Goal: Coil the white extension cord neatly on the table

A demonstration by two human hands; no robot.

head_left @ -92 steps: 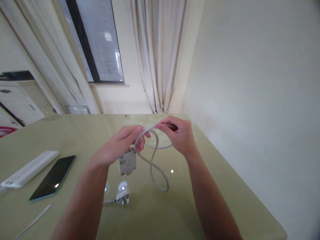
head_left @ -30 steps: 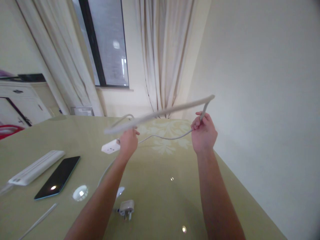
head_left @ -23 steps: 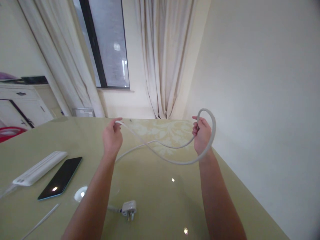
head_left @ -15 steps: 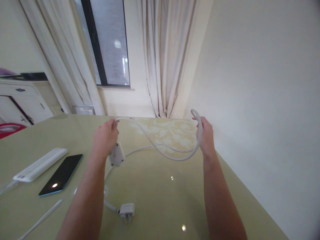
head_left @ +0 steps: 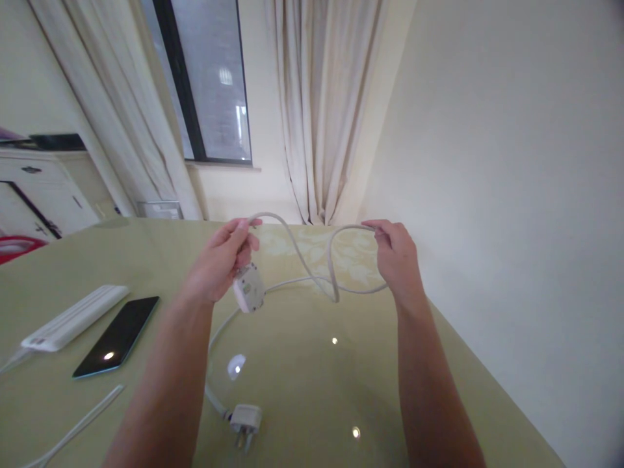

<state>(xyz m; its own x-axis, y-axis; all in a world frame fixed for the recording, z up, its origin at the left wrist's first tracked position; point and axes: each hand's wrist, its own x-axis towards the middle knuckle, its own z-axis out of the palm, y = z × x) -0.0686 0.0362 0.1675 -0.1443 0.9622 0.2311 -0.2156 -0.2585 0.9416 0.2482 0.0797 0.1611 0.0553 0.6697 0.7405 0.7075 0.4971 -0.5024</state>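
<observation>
Both my hands hold a white power cable [head_left: 312, 270] above a glossy olive-green table [head_left: 302, 377]. My left hand [head_left: 219, 263] is closed on the cable near a small white socket box [head_left: 248, 289], which hangs just under my fingers. My right hand [head_left: 396, 260] pinches the cable further along, where it bends into a loop. Between the hands the cable sags in a U shape. Its white plug [head_left: 245, 419] lies on the table near me, prongs toward me.
At the left of the table lie a white power strip [head_left: 73, 318], a black phone [head_left: 117, 336] and a thin white cable [head_left: 73, 429]. Beyond the table are cream curtains [head_left: 322, 110], a dark window [head_left: 209, 78] and a white cabinet [head_left: 34, 195]. A plain wall runs along the right.
Over the last second my hands have come closer together and lower. The stretched cable has gone slack and now droops in a loop between them. The socket box hangs under my left hand.
</observation>
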